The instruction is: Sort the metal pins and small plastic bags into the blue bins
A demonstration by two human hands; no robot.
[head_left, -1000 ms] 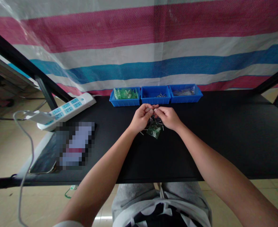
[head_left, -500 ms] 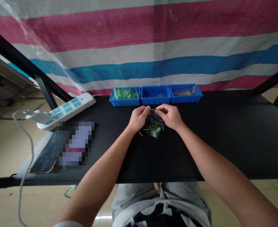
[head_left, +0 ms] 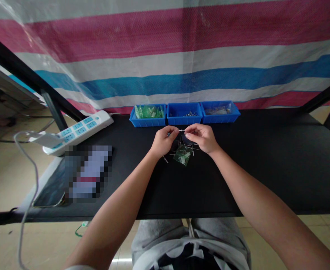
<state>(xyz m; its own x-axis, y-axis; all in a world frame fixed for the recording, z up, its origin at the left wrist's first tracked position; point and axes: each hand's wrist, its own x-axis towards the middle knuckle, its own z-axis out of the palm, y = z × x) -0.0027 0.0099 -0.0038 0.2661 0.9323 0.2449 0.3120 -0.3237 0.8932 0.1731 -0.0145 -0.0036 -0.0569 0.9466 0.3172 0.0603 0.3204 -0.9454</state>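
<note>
Between my left hand (head_left: 164, 141) and my right hand (head_left: 202, 137) is a slim silver pin with a small collar, which looks like a blind rivet (head_left: 181, 130). The left thumb and fingers pinch one end of it, and the right fingertips pinch the other. A small bluish bit shows inside the curled left fingers; its kind is hidden. Below the hands lies a small green clear plastic bag (head_left: 182, 155) with pale pieces in it. Several similar loose rivets (head_left: 193, 150) are scattered around the bag, partly under the hands.
Behind the hands stand three blue bins: the left bin (head_left: 148, 122) with green bags, the middle bin (head_left: 184, 120) with loose metal pieces, the right bin (head_left: 220, 117) with clear bags. A power strip (head_left: 79, 131) with a cable and a blurred phone (head_left: 90, 172) lie at left.
The hands stay nearly in place, with the rivet still between them. A red bit seen at the left fingers no longer shows; a bluish bit shows there now.
</note>
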